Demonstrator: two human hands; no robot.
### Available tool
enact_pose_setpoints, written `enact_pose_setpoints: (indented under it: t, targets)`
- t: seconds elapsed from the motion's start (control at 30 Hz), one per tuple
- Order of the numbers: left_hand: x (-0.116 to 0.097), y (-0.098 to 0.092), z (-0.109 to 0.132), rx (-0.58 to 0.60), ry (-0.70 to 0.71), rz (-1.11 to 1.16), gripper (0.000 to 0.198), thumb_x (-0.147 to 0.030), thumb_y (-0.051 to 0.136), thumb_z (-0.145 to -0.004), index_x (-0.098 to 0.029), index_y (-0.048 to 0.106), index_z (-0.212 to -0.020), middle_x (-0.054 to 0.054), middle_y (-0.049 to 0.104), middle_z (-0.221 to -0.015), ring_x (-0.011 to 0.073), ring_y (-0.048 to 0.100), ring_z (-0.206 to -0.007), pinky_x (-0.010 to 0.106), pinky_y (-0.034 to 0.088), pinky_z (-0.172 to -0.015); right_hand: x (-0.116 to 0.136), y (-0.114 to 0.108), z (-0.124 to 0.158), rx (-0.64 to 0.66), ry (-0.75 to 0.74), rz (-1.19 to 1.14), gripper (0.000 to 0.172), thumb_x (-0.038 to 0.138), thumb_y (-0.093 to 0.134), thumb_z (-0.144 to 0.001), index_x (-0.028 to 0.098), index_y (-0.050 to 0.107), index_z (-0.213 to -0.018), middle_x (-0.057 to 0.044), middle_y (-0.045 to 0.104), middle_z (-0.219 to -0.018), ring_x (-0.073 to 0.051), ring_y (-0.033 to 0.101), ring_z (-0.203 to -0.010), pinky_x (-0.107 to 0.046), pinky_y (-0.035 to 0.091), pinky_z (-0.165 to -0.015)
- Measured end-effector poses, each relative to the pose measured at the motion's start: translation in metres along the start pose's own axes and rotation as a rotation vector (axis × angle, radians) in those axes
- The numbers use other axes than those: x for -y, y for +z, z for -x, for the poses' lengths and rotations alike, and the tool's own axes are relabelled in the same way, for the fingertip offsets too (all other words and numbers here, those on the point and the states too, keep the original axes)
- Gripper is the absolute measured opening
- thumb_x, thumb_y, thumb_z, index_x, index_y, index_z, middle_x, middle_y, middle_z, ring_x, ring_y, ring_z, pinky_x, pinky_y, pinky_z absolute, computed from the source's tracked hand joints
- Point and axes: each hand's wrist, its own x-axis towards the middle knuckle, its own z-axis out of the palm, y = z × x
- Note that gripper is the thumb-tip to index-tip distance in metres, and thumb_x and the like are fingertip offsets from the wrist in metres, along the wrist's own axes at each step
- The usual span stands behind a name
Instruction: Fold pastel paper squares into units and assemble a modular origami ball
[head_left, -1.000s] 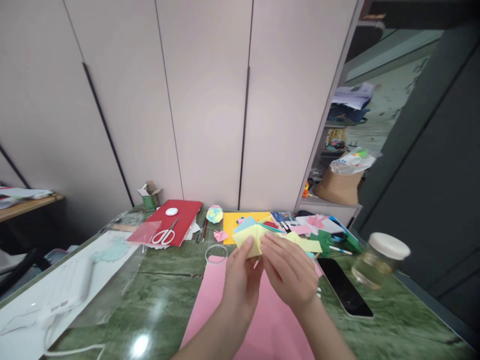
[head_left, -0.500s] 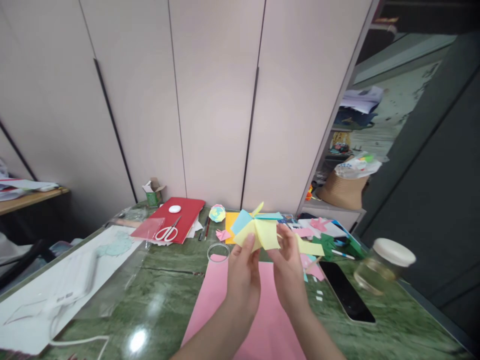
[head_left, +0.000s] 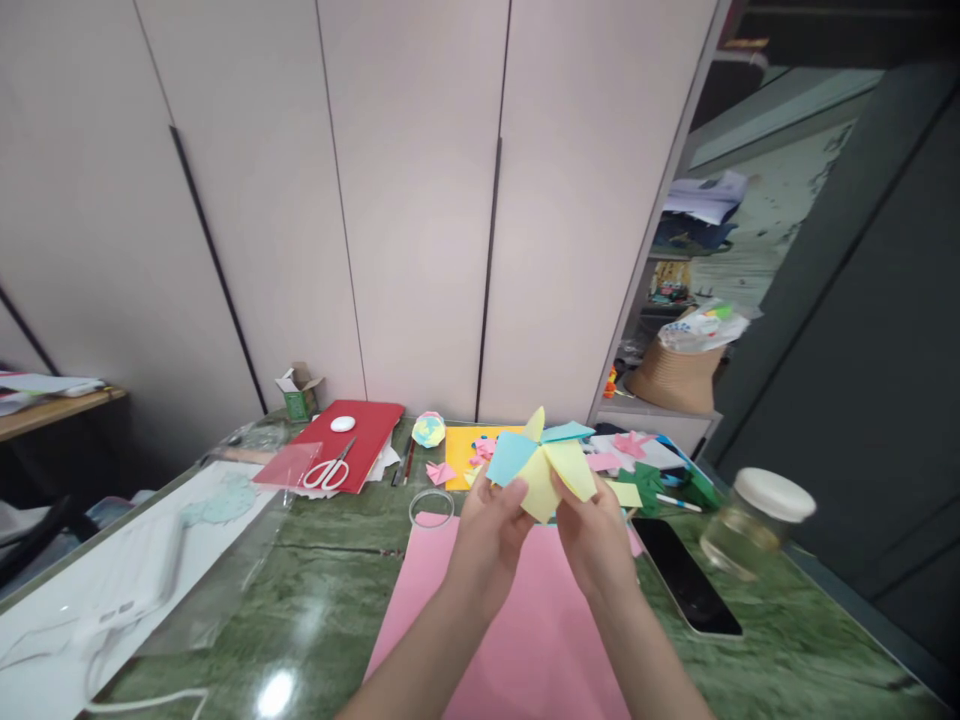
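Observation:
Both hands hold a folded paper piece [head_left: 541, 462] with yellow and light blue petal-like flaps, raised above a pink sheet [head_left: 525, 620]. My left hand [head_left: 491, 530] grips its lower left side, the thumb on a flap. My right hand [head_left: 596, 530] is closed on the lower right yellow flap. The fingertips behind the paper are hidden. Beyond the piece lies an orange sheet [head_left: 457, 447] with small pink and yellow folded bits on it. A clear ring [head_left: 431, 509] rests at the pink sheet's upper left corner.
White-handled scissors [head_left: 327, 474] lie on a red folder [head_left: 375, 430] at the left. To the right are a black phone [head_left: 686, 578], a lidded jar [head_left: 750, 525] and green paper scraps [head_left: 641, 482]. White paper and a cable cover the left side.
The folded paper has moved slightly right and turned, its blue and yellow flaps now more spread. My right hand has shifted onto its lower right flap. The camera view has moved a little.

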Motion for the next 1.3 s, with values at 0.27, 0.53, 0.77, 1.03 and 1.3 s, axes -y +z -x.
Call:
enact_pose_setpoints:
  t: [0.27, 0.53, 0.77, 1.03, 1.3]
  targets:
    - [0.006, -0.005, -0.003, -0.088, -0.036, 0.033, 0.004, -0.019, 0.063, -0.078, -0.018, 0.059, -0.079, 0.003, 0.068, -0.096, 0.0139, 0.063, -0.091, 0.027, 0.048, -0.083, 0.007, 0.002, 0.001, 0.079, 0.109, -0.134, 0.028, 0.031, 0.065, -0.073, 0.020, 0.067, -0.098, -0.008, 0.070, -0.096, -0.024, 0.065, -0.087, -0.037, 0.051, -0.076]
    - [0.005, 0.003, 0.000, -0.080, 0.000, 0.087, 0.030, -0.023, 0.062, -0.078, -0.022, 0.057, -0.108, 0.004, 0.064, -0.110, 0.0192, 0.058, -0.106, 0.032, 0.043, -0.092, -0.003, 0.002, 0.002, 0.043, 0.070, -0.120, 0.025, 0.026, 0.063, -0.075, 0.022, 0.068, -0.099, -0.005, 0.070, -0.097, -0.022, 0.064, -0.086, -0.034, 0.051, -0.073]
    - [0.003, 0.006, -0.001, -0.129, 0.021, 0.035, 0.036, -0.024, 0.069, -0.071, -0.021, 0.058, -0.106, 0.005, 0.066, -0.107, 0.0190, 0.060, -0.102, 0.032, 0.042, -0.092, -0.002, 0.001, 0.004, 0.099, 0.030, -0.051, 0.021, 0.028, 0.061, -0.074, 0.021, 0.069, -0.093, -0.005, 0.071, -0.090, -0.023, 0.063, -0.085, -0.036, 0.051, -0.071]
    - [0.006, -0.001, -0.001, -0.057, 0.012, 0.047, 0.038, -0.021, 0.062, -0.079, -0.023, 0.053, -0.116, 0.005, 0.063, -0.113, 0.0193, 0.057, -0.106, 0.032, 0.042, -0.091, 0.000, 0.008, 0.006, 0.021, 0.164, -0.207, 0.015, 0.028, 0.066, -0.073, 0.019, 0.070, -0.084, -0.006, 0.071, -0.086, -0.022, 0.064, -0.082, -0.034, 0.050, -0.074]
    - [0.002, 0.003, 0.000, -0.072, 0.033, 0.049, 0.044, -0.023, 0.065, -0.076, -0.023, 0.052, -0.119, 0.006, 0.064, -0.109, 0.0192, 0.058, -0.102, 0.031, 0.042, -0.090, 0.000, 0.008, 0.005, 0.079, 0.189, -0.242, 0.015, 0.026, 0.067, -0.072, 0.019, 0.071, -0.085, -0.005, 0.072, -0.089, -0.023, 0.064, -0.088, -0.035, 0.050, -0.077]
